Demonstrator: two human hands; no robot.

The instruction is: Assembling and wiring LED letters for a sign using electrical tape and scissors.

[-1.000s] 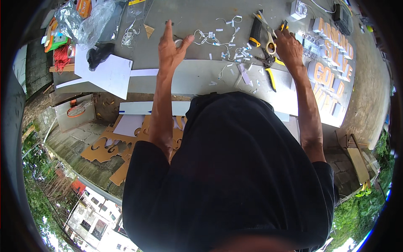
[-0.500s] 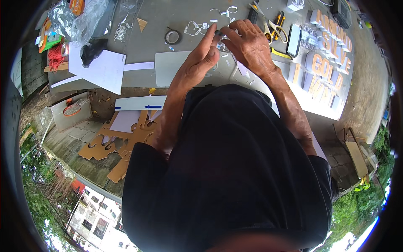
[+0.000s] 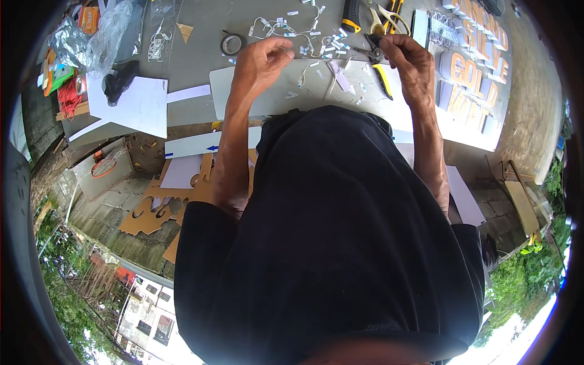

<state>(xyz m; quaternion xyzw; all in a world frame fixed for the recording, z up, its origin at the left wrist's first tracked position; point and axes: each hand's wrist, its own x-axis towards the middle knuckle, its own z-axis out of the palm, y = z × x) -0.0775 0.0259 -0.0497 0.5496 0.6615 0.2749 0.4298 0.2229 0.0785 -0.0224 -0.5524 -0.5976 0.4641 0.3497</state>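
My left hand (image 3: 263,64) is over the table beside the roll of black tape (image 3: 232,43), its fingers curled and the thumb close to them. Whatever it may hold is too small to make out. Farther right, my right hand (image 3: 413,66) pinches a small black piece (image 3: 375,40) between thumb and fingertips; its kind is unclear. Just under these fingertips lie pliers (image 3: 382,79) with a yellow and black handle, partly hidden by the hand. Between my hands, small white LED modules (image 3: 333,45) on thin white wires and loose white bits are scattered.
Scissors (image 3: 394,18) and a black and yellow handled tool (image 3: 351,17) lie beyond my right hand. Block letters (image 3: 465,67) stand on a white board at right. Plastic bags (image 3: 112,36), red cord (image 3: 73,97) and white sheets (image 3: 143,106) are at left. Cut cardboard (image 3: 152,210) lies below the table edge.
My hands were together over the middle of the table. They have moved apart, the left going left and the right going right with the black piece, uncovering the LED modules and pliers.
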